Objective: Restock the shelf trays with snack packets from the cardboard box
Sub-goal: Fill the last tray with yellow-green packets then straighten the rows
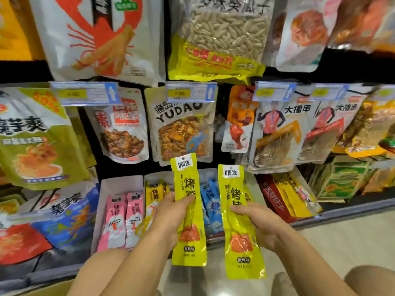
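My left hand [171,212] grips a long yellow snack packet [189,242] upright in front of the low shelf. My right hand [261,225] grips a second yellow snack packet [241,251] of the same kind, just to the right of the first. Behind them sit white shelf trays [119,184]: one with pink packets [121,218], one with yellow packets [152,195], one with blue packets [212,201]. A corner of the cardboard box [51,288] shows at the bottom left edge.
Large snack bags hang on pegs above the trays, with price tags [190,92] on the rail. Red and yellow packs [286,197] stand right of the trays, blue-and-red bags [64,218] to the left. My knees show at the bottom. Pale floor lies at the right.
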